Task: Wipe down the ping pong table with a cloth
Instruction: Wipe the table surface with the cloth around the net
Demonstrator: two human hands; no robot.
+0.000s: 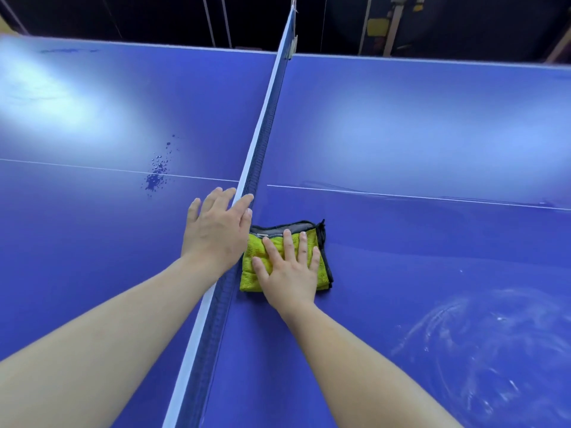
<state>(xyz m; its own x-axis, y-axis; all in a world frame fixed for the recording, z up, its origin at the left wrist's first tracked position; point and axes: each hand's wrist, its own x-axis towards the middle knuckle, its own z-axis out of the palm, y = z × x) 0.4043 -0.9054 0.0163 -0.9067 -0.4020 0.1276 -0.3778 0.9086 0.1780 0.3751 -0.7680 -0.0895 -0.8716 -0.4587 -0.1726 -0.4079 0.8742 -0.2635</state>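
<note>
Right hand (289, 270) flat, covering cloth (251, 278) centre | left hand (216, 230) on net (262, 143)

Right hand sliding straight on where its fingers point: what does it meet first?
Nothing solid, it seems: right hand would slide the cloth over bare table, across the white line; net runs alongside.

no legible text, labels, or numbers

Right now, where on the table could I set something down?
Free: the right half beyond the white line, and left half past the droplets. Crowded: by the net, where the left hand rests and the right hand presses the cloth.
</note>
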